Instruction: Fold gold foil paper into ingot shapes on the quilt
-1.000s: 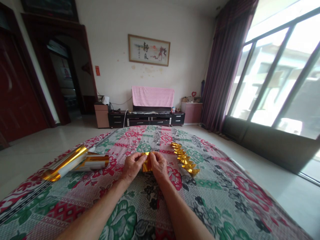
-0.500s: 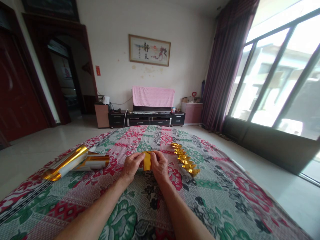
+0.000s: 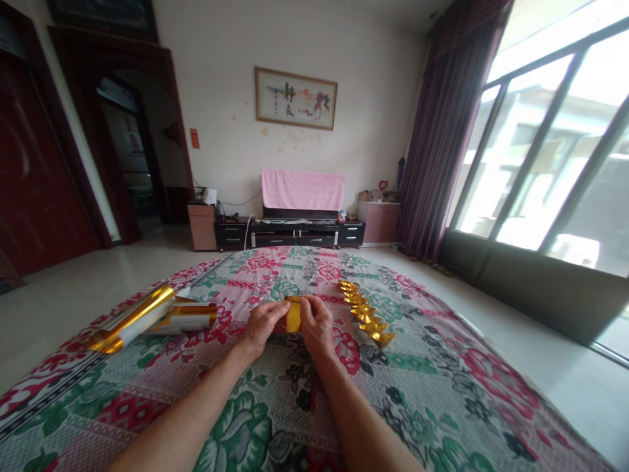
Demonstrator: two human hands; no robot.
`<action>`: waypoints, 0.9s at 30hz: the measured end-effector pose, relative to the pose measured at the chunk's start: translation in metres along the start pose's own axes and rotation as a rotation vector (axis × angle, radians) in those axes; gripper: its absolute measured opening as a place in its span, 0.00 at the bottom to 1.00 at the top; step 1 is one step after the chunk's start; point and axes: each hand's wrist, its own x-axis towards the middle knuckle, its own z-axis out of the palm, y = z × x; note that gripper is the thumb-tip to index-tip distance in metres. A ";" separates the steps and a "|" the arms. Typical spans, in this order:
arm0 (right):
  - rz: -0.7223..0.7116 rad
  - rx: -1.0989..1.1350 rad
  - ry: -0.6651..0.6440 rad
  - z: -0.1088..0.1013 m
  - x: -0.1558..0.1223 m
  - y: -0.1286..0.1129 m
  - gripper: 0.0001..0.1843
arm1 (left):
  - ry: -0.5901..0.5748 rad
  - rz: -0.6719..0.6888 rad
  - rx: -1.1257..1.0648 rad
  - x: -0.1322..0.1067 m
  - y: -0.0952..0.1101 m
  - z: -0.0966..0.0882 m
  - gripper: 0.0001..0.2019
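Between my two hands is a small folded piece of gold foil paper (image 3: 293, 315), held just above the patterned cloth. My left hand (image 3: 266, 322) pinches its left edge with thumb and fingers. On the other side, my right hand (image 3: 317, 321) grips the right edge, thumb on the near face. The curled fingers behind the paper are mostly hidden. To the right of my hands, a row of several gold paper ingots (image 3: 366, 314) runs away from me. Curled sheets of gold foil paper (image 3: 132, 319) lie to the left, partly overlapping.
A floral cloth (image 3: 236, 419) in red, green and grey covers the broad surface before me. Beyond it stand a low black TV cabinet (image 3: 295, 235) and a screen draped with a pink towel (image 3: 303, 188). Tall windows and a purple curtain (image 3: 432, 131) are on the right.
Both hands still hold the gold paper, and its visible part looks slightly shorter. The whole view has shifted a little; the ingots and the curled sheets stay in place.
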 end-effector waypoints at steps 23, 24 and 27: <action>0.380 0.487 -0.130 -0.013 0.004 -0.020 0.15 | -0.069 -0.086 0.146 -0.003 0.008 -0.005 0.14; 0.372 0.474 -0.115 -0.013 0.004 -0.020 0.15 | -0.078 -0.089 0.169 -0.003 0.008 -0.005 0.14; 0.361 0.444 -0.094 -0.013 0.005 -0.017 0.15 | -0.080 -0.075 0.217 -0.003 0.008 -0.005 0.14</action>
